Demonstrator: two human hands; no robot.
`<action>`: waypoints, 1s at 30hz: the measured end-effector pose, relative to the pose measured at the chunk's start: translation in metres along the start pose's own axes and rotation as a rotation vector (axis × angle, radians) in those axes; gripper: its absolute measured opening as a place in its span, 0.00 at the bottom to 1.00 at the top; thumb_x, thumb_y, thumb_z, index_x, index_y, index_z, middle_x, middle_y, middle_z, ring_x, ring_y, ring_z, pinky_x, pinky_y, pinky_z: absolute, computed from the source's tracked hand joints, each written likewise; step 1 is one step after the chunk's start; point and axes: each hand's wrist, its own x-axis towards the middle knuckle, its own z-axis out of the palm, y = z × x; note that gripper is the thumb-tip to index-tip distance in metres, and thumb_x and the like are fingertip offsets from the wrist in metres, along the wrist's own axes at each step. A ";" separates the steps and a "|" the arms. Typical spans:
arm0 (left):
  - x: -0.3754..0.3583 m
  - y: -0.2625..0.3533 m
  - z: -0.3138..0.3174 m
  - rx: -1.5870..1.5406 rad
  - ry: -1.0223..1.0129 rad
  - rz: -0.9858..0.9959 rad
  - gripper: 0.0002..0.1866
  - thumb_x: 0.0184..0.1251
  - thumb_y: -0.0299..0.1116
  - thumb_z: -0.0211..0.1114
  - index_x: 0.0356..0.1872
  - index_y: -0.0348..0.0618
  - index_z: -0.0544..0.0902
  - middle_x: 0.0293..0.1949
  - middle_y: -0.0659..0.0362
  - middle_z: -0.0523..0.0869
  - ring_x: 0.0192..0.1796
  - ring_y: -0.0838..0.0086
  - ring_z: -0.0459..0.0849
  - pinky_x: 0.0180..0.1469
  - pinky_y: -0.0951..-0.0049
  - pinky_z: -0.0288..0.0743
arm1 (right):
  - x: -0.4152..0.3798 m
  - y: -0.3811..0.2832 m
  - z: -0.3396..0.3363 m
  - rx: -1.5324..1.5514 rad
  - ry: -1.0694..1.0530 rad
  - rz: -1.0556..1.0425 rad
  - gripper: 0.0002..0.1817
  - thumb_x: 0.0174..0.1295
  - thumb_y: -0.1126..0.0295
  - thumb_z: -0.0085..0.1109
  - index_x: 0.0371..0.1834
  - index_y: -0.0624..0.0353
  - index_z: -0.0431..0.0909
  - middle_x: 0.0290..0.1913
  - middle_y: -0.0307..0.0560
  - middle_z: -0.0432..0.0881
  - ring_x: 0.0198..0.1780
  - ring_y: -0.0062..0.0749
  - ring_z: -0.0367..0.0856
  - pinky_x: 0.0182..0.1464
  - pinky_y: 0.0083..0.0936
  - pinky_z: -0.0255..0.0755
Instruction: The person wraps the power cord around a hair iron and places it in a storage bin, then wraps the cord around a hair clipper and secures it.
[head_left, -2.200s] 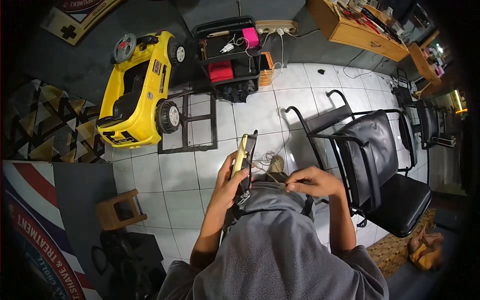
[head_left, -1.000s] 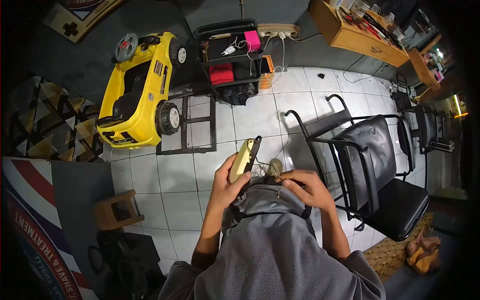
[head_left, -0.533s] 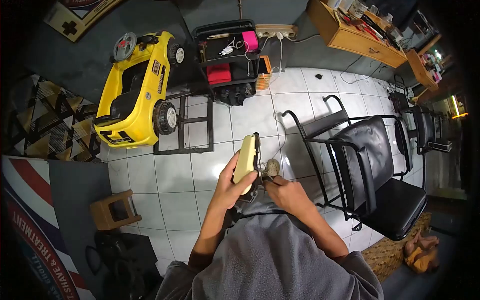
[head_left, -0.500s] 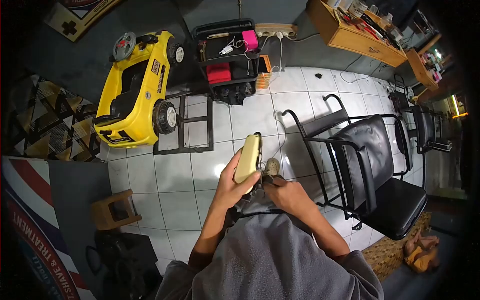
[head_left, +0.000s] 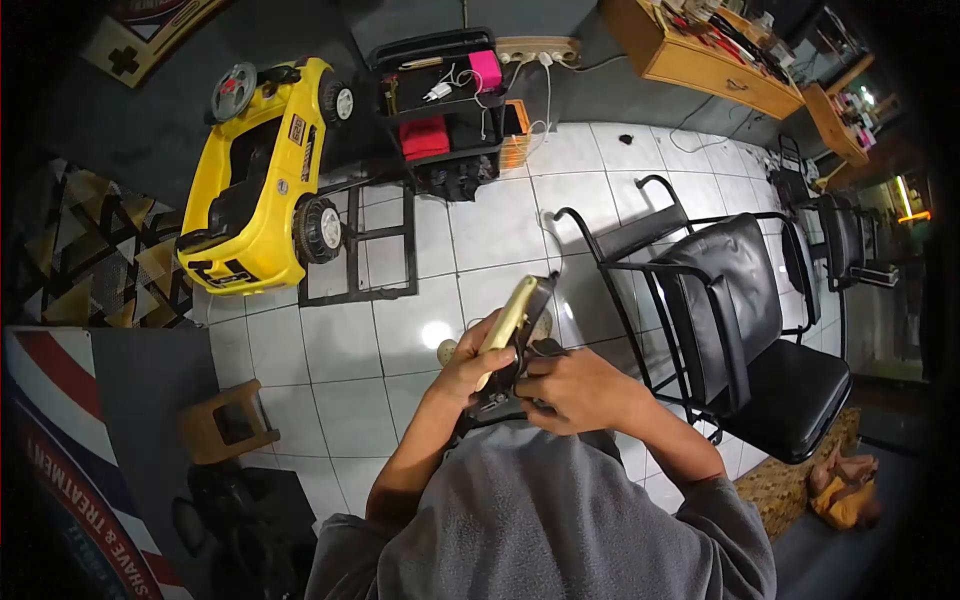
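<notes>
A cream and black hair clipper (head_left: 513, 325) is tilted upright above my lap, its cream side to the left and its dark side to the right. My left hand (head_left: 472, 365) is wrapped around its lower part, thumb across the cream shell. On the dark side, my right hand (head_left: 572, 388) has its fingers curled close against the clipper's lower end. A small dark rounded piece (head_left: 545, 347) shows just above those fingers. What the right fingertips grip is hidden. Past the clipper's top end, a thin cord rises over the tiles.
A black padded chair (head_left: 735, 310) stands to the right. Ahead left are a yellow toy car (head_left: 255, 180) and a black metal frame (head_left: 358, 292), beside a black shelf cart (head_left: 440, 110). A brown stool (head_left: 228, 420) stands left. A person (head_left: 845, 488) is at the lower right.
The clipper has turned, so its dark side now shows more and its cream face less. My right hand has come in closer against its lower end. The view has shifted slightly.
</notes>
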 end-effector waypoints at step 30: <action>-0.003 0.004 0.014 0.785 0.416 0.287 0.30 0.55 0.25 0.67 0.61 0.31 0.69 0.44 0.60 0.79 0.44 0.79 0.78 0.48 0.76 0.74 | -0.003 0.043 0.008 0.285 0.814 0.149 0.11 0.55 0.75 0.57 0.42 0.60 0.77 0.23 0.40 0.69 0.21 0.25 0.73 0.24 0.23 0.66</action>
